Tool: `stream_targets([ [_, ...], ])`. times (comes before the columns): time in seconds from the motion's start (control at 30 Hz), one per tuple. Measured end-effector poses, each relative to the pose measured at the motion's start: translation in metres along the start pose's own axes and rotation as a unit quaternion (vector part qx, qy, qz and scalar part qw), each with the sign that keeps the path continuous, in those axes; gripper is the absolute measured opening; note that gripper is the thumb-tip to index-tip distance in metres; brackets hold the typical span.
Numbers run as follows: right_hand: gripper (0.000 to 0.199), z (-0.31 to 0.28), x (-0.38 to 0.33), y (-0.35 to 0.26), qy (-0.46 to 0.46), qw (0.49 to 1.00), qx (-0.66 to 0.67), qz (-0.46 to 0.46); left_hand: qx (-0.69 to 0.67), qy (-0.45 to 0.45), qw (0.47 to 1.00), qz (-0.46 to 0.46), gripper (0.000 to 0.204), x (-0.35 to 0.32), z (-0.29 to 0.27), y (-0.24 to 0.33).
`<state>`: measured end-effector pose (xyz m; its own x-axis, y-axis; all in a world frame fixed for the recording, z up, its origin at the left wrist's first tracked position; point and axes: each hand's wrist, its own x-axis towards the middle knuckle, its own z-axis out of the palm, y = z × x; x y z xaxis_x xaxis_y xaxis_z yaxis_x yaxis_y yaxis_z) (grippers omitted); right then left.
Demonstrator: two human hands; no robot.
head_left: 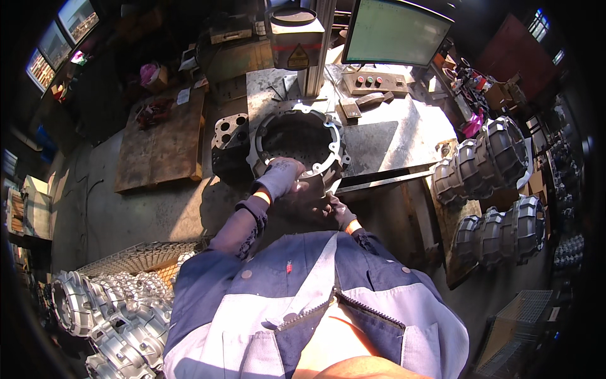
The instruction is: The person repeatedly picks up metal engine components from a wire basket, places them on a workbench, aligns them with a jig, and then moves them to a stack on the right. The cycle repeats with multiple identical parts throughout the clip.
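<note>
A ring-shaped cast metal housing [331, 163] with a wide round opening and lugs with holes around its rim stands at the near edge of the workbench. My left hand [281, 177], in a grey glove, is closed over its near left rim. Lower down and to the right, my right hand [341, 213], also gloved, has its fingers closed at the housing's near lower edge; shadow hides part of that grip. Just above the housing hangs a white box-shaped machine head [297, 39] with a warning triangle on its front.
A button panel [377, 83] and a monitor [398, 33] stand behind the metal-topped bench [413, 136]. Left of the housing is a dark block with holes [231, 131], then a wooden table [161, 148]. Stacked housings [486, 158] stand at right; more castings [120, 316] fill the lower left.
</note>
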<state>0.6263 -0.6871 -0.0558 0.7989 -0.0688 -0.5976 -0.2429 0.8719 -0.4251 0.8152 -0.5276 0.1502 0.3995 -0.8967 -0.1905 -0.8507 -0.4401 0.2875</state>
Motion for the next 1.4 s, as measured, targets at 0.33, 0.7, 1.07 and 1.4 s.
stream_targets([
  [0.33, 0.028, 0.022, -0.003, -0.007, 0.095, 0.991, -0.073, 0.058, -0.005, -0.008, 1.0, -0.002, 0.036, 0.002, 0.001, -0.001],
  [0.7, 0.014, -0.047, 0.047, 0.013, -0.011, 0.995, -0.099, 0.025, -0.01, -0.005, 1.0, 0.001, 0.034, 0.003, 0.005, -0.005],
  [1.07, 0.017, -0.078, 0.072, 0.022, 0.022, 0.998, 0.003, 0.064, -0.03, 0.021, 0.999, 0.007, 0.035, 0.002, 0.008, -0.008],
  [1.4, 0.014, -0.029, 0.032, 0.009, 0.033, 0.99, -0.134, 0.019, -0.018, -0.033, 0.999, -0.003, 0.035, 0.006, -0.001, -0.006],
])
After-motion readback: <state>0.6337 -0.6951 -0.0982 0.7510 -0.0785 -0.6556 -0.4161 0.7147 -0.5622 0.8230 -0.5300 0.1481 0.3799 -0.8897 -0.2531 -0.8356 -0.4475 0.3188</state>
